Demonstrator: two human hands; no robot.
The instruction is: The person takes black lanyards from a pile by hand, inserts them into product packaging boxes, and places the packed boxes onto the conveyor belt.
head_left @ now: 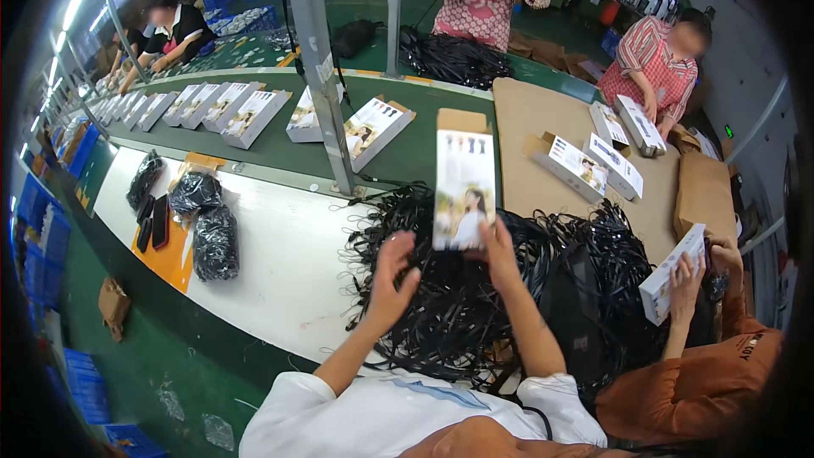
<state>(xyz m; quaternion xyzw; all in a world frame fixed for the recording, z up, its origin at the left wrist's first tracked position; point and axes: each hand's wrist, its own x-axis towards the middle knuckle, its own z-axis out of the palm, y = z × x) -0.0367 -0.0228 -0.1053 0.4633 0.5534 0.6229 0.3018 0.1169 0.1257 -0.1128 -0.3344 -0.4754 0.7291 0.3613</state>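
My right hand (500,253) grips the lower end of a white printed carton (463,174). The carton stands upright with its brown top flap raised, above a big heap of thin black cords (437,314). Small loops show at the heap's left edge. My left hand (393,276) is held over the left part of that heap, its fingers apart and nothing in them. It is a short way left of the carton, not touching it.
A green conveyor (280,148) carries a row of cartons behind a metal post (320,76). Plastic-wrapped black bundles (215,242) and a phone (160,222) lie on the white table (280,246). At right, a co-worker's hand (683,284) holds another carton; more cartons (577,165) lie on cardboard.
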